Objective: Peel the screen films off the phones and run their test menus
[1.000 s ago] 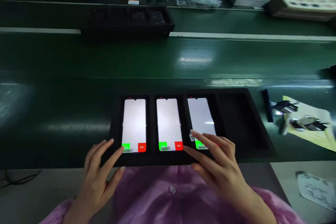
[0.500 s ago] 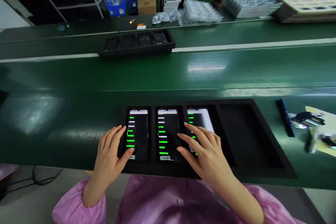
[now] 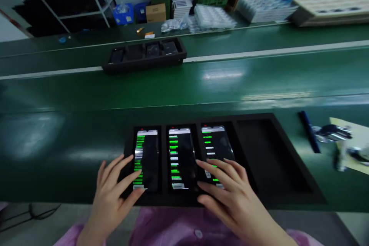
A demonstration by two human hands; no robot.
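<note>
Head view: black tray (image 3: 271, 157) holds three lit phones (image 3: 183, 161), left fingers (image 3: 128, 181) and right fingers (image 3: 215, 171) spread apart.

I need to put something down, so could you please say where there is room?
The green surface looks bare left of the left hand and between the near tray and far tray; the near tray's rightmost compartment looks empty. It is crowded at the three phones, with the right hand over one, and around the blue pen and yellow paper.
</note>
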